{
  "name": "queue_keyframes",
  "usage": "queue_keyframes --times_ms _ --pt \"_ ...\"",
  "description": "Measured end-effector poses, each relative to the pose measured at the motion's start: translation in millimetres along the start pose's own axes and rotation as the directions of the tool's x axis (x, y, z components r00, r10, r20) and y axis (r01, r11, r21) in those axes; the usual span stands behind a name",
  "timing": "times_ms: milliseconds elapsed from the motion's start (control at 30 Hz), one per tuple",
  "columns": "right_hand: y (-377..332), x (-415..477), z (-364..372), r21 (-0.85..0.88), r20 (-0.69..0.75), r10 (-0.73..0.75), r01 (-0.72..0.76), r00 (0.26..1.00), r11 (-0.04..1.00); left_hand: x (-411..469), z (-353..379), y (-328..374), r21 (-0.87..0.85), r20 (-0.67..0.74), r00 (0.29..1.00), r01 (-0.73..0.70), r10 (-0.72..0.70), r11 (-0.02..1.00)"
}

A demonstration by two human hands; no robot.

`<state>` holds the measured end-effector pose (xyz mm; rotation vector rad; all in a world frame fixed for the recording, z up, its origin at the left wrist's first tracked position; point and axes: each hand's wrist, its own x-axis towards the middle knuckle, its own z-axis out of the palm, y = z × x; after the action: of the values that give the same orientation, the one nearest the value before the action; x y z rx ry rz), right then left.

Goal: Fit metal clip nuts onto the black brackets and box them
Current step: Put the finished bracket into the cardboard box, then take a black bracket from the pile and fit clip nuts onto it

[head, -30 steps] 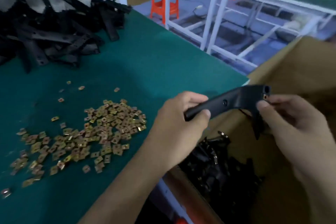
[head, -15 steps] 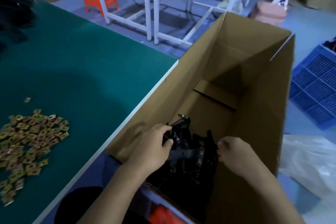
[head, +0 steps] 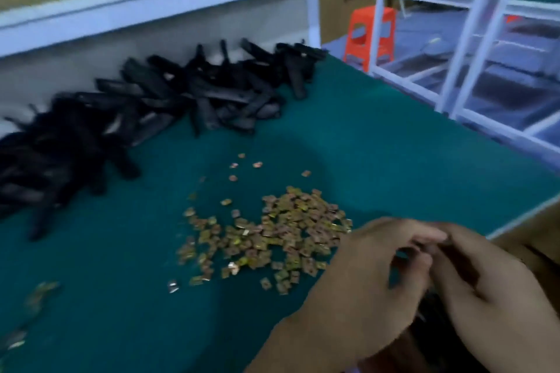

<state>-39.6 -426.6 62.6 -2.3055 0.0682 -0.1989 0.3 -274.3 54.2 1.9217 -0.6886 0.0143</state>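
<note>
Both hands hang over the near right corner of the green felt-covered tabletop (head: 363,145), close together and touching at the fingers. The left hand (head: 372,278) is curled, knuckles up, with its thumb and forefinger drawn toward each other. The right hand (head: 491,288) faces it, its fingers bent inward so that their tips (head: 436,235) meet the left hand's. There is a dark smear in the gap between them, but the blur is too strong to tell whether either hand pinches a part or holds nothing.

The small brass-coloured metal clip nuts (head: 272,236) lie in a loose flat heap toward the near right of the tabletop, just left of the left hand. A few stray ones lie beyond the heap toward the far edge, and a blurred few lie near the left edge (head: 39,291).

The long black plastic brackets (head: 169,106) are piled in a band along the far edge, from the left edge to the far right corner. They lie crossed over one another. Many have their long axes running roughly along that band, and some at the back tilt upward. One bracket at the right end (head: 295,76) points from the far edge toward the near one.

A brown cardboard box (head: 539,230) shows just beyond the right edge, beside the right hand. An orange plastic stool (head: 371,33) and white metal bench frames (head: 472,39) stand past the far right corner. A white shelf (head: 151,6) runs above the bracket pile.
</note>
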Motion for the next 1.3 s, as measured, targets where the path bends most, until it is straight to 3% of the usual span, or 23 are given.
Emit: queue_keyframes --times_ms 67,133,233,367,400,467,567,700,900,1033,1100,1167,1300 --pt "-43 24 33 0.022 0.070 -0.126 0.125 0.990 0.992 -10 -45 -17 0.075 -0.197 0.980 -0.008 0.022 0.997" --pt "-79 48 72 0.080 0.141 -0.231 0.222 0.963 0.972 -25 -94 -38 0.154 -0.391 0.920 0.099 -0.031 0.983" --pt "-126 71 141 0.075 0.306 -0.366 0.362 0.879 0.929 -61 -172 -79 0.173 -0.691 0.699 0.408 -0.185 0.896" --pt "-179 78 214 0.022 0.574 -0.384 0.455 0.723 0.890 -115 -263 -131 0.055 -0.892 0.300 0.814 -0.337 0.578" --pt "-186 77 228 0.014 0.617 -0.382 0.476 0.687 0.879 -126 -282 -141 0.036 -0.907 0.232 0.875 -0.352 0.483" --pt "-192 77 248 -0.003 0.678 -0.366 0.501 0.637 0.866 -140 -316 -157 0.041 -0.917 0.164 0.946 -0.364 0.322" --pt "-191 83 269 -0.097 0.703 -0.338 0.556 0.626 0.826 -143 -355 -180 0.093 -0.912 0.179 0.967 -0.370 0.239" --pt "-186 91 286 -0.130 0.628 -0.396 0.593 0.669 0.795 -134 -381 -214 0.130 -0.876 0.234 0.957 -0.423 0.259" --pt "-180 94 292 -0.058 0.555 -0.467 0.592 0.688 0.804 -132 -385 -228 0.036 -0.936 0.217 0.841 -0.275 0.539" --pt "-177 96 295 0.100 0.412 -0.485 0.490 0.772 0.866 -122 -378 -197 -0.029 -0.936 0.232 0.699 -0.265 0.715" --pt "-175 102 294 0.195 0.291 -0.469 0.428 0.834 0.883 -117 -369 -174 -0.101 -0.908 0.275 0.589 -0.316 0.802" --pt "-174 110 289 0.289 0.174 -0.445 0.386 0.878 0.876 -115 -357 -152 -0.142 -0.842 0.368 0.553 -0.394 0.821" --pt "-174 122 274 0.451 0.085 -0.481 0.397 0.872 0.800 -110 -330 -121 -0.245 -0.661 0.532 0.514 -0.530 0.822"
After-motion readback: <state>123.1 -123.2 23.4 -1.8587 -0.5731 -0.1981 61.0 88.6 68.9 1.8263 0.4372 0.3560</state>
